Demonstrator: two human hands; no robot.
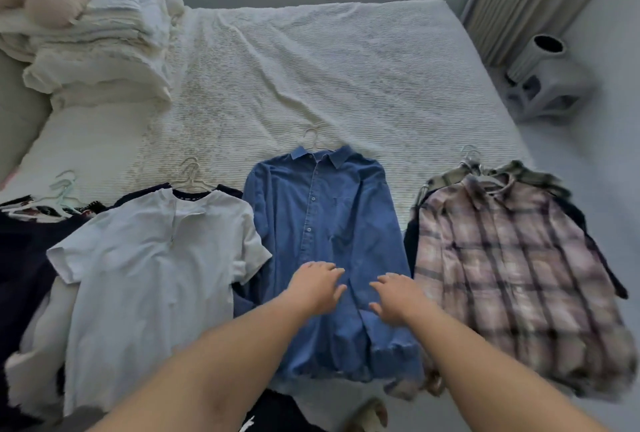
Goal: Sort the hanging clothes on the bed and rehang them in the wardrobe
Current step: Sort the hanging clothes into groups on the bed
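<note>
Now both hands, the left hand (320,284) and right hand (394,296), rest flat with fingers spread, gripping nothing, on the blue denim shirt (322,223), which runs lengthwise straight ahead to its hanger hook (311,137) at the far end, equally near either.

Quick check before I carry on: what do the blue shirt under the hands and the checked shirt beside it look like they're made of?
Blue shirt: looks like denim or chambray, matte, with faded, mottled blue. Checked shirt: probably soft flannel, with a fuzzy-looking pink and dark plaid, though blur leaves that open.
</note>
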